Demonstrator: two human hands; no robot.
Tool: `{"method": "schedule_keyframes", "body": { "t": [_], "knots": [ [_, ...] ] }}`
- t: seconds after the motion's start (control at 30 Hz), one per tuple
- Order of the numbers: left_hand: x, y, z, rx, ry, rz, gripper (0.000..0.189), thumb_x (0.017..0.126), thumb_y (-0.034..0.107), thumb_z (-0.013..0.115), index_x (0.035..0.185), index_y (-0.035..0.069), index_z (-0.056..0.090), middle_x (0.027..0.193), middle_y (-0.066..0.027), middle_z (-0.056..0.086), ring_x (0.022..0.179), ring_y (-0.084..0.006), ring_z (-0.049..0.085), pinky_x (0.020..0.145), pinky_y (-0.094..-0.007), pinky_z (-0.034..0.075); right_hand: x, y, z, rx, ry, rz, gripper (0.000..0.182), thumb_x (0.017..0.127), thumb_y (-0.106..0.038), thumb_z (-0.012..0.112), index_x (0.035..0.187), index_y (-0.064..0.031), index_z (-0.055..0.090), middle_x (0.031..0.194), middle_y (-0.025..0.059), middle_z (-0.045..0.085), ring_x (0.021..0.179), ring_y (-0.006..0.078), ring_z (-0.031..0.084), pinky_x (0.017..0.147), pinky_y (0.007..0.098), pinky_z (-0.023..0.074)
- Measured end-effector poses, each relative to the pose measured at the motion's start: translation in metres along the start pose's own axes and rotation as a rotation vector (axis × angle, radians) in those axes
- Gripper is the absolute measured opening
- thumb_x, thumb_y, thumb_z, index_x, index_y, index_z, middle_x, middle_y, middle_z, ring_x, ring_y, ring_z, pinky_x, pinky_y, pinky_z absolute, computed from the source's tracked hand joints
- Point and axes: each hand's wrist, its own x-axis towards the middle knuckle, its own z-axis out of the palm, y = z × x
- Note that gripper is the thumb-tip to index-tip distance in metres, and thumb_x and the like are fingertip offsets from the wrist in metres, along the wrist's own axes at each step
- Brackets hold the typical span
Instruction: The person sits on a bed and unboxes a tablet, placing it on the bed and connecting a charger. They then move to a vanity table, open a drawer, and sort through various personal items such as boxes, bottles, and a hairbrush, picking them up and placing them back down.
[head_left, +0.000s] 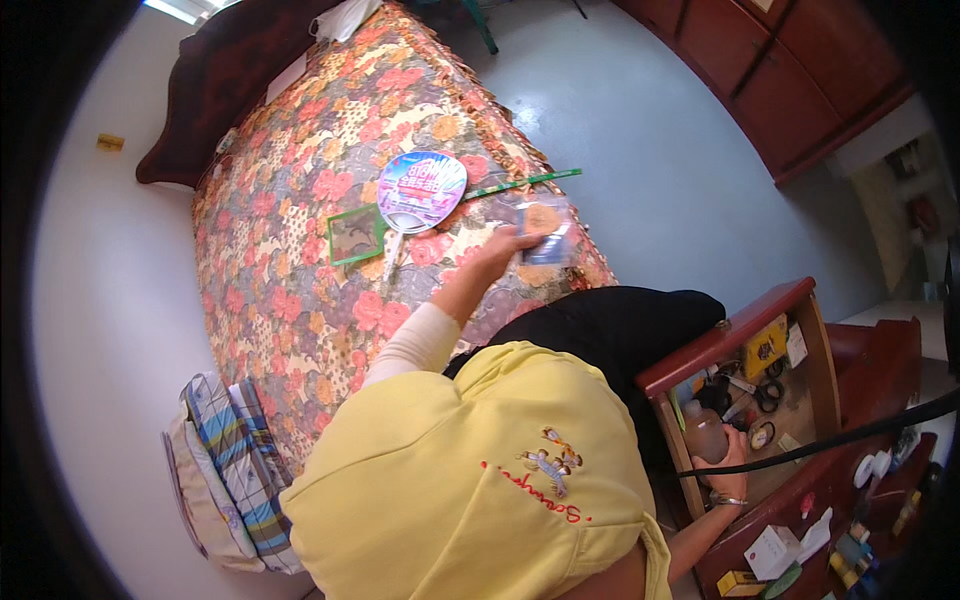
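Observation:
My left hand (501, 253) pinches a clear plastic packet (546, 244) over the edge of a flower-patterned bed (300, 315). Blurred in that packet are a round orange-brown item and something blue. On the bedspread close by lie a printed hand fan (421, 191) with a white handle, a green-edged mesh piece (354, 235) and a green strip (536, 180). Inside the pulled-out wooden drawer (821, 360), my right hand (724, 456) grips a rounded brownish bottle (705, 431). Around it lie black-handled scissors (766, 393), a yellow packet (765, 349) and a small round dial (762, 435).
A dark strap (825, 446) crosses in front of the drawer. On the red dresser top (720, 544) stand a white box (772, 553), a yellow box (741, 583) and several small bottles. Folded bedding (225, 480) sits by the wall. Red cabinets (810, 75) line the far side.

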Motion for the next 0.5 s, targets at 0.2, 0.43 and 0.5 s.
{"method": "schedule_keyframes", "body": {
  "t": [0.2,0.43,0.5],
  "knots": [
    [-0.013,-0.045,-0.102,0.098,0.347,-0.236,0.024,0.082,0.016,0.061,0.099,0.000,0.060,0.089,-0.0048,0.063,0.078,-0.0160,0.058,0.065,-0.0289,0.047,-0.014,0.044,-0.012,0.003,0.470,0.042,0.066,0.059,-0.023,0.073,0.114,-0.0004,0.043,0.111,0.0183,0.045,0.106,0.0327,0.044,0.087,0.0437,0.0385],
    [-0.023,-0.060,-0.124,-0.210,0.326,-0.185,0.019,0.080,0.021,0.063,0.096,0.010,0.062,0.086,-0.0014,0.062,0.072,-0.0147,0.058,0.052,-0.0344,0.046,-0.005,0.049,-0.009,-0.157,0.744,0.274,0.066,0.064,-0.031,0.073,0.114,0.0016,0.044,0.109,0.0225,0.049,0.096,0.0369,0.050,0.086,0.0439,0.0396],
    [-0.014,-0.057,-0.124,-0.191,0.320,-0.299,0.025,0.080,0.025,0.063,0.098,0.008,0.061,0.087,-0.0026,0.062,0.073,-0.0153,0.057,0.055,-0.0329,0.046,-0.010,0.059,-0.006,-0.248,0.683,0.341,0.068,0.063,-0.032,0.074,0.115,0.0014,0.045,0.110,0.0235,0.049,0.097,0.0379,0.050,0.086,0.0442,0.0401]
  ]
}}
